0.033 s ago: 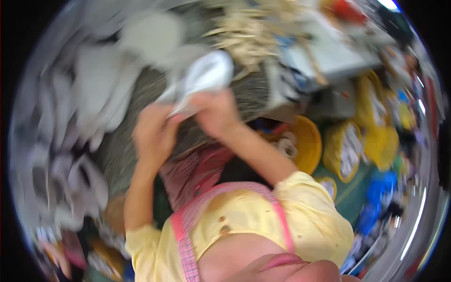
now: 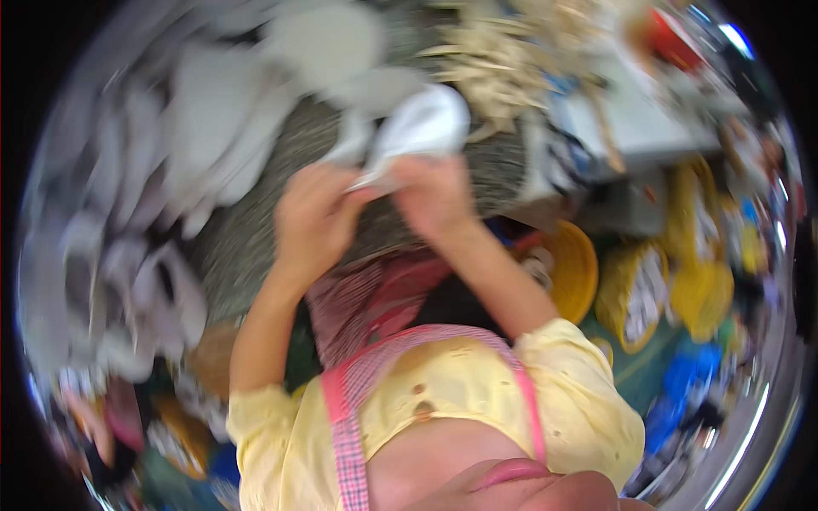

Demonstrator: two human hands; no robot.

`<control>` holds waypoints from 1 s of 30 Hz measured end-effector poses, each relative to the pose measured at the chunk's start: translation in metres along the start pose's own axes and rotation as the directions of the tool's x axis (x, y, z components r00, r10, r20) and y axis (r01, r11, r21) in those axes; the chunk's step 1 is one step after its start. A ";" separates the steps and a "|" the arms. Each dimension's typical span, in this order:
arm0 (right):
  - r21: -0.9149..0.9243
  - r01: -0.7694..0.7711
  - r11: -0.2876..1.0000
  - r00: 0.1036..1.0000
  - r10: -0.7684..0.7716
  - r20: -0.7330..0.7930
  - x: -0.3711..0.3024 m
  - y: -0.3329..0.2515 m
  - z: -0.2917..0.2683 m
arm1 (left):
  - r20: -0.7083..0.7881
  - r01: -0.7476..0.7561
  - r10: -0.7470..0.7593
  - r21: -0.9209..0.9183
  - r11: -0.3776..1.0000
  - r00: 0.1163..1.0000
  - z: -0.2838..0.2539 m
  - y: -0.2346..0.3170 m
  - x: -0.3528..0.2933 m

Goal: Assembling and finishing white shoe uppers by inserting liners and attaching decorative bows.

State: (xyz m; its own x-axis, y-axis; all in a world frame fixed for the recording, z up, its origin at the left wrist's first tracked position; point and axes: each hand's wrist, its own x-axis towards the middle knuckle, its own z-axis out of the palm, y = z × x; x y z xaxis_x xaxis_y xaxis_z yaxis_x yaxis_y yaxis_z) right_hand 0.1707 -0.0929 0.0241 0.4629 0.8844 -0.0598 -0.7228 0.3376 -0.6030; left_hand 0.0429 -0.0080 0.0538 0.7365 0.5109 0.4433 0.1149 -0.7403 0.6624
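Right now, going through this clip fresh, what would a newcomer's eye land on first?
Probably the bright white piece near the upper middle, its lower end pinched between the left hand and right hand; blur hides its details. Next, the heap of tan strips beyond it at the top, and the yellow round container below the work surface, to the right of the hands.

A pile of tan strips lies beside a white surface. Yellow containers stand on the green floor, near a blue bundle.
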 end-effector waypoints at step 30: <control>-0.400 0.212 0.892 0.975 -0.221 0.022 -0.007 0.011 0.016 | 0.029 0.102 -0.101 -0.074 0.992 0.994 -0.024 0.002 -0.018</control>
State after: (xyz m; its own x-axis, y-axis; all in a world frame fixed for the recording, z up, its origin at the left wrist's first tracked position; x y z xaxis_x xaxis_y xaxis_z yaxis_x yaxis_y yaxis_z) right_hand 0.1511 -0.0899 0.0304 0.5998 0.7947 0.0930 -0.3417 0.3594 -0.8684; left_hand 0.0137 -0.0087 0.0614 0.7405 0.5697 0.3565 0.1404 -0.6499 0.7469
